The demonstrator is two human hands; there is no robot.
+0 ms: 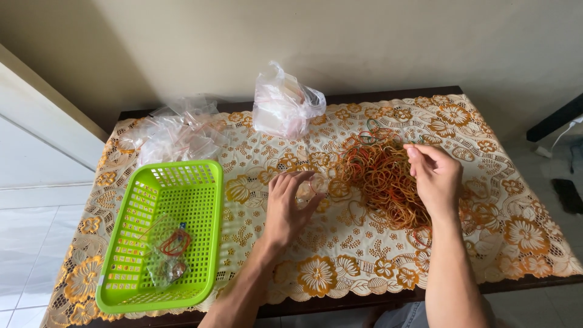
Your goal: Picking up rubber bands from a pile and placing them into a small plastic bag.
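My left hand [288, 206] rests near the middle of the table and holds a small clear plastic bag [311, 186] between thumb and fingers. My right hand [434, 176] hovers over a big heap of orange, red and green rubber bands [379, 173], fingers pinched together at the heap's right side; whether a band is between them I cannot tell. Both forearms reach in from the table's near edge.
A lime-green plastic basket [206, 243] at the left holds small clear bags with rubber bands [171, 252] inside. A pile of empty small clear bags [176, 133] lies behind it. A larger crumpled plastic bag [285, 103] stands at the back. A floral lace tablecloth [340, 261] covers the table.
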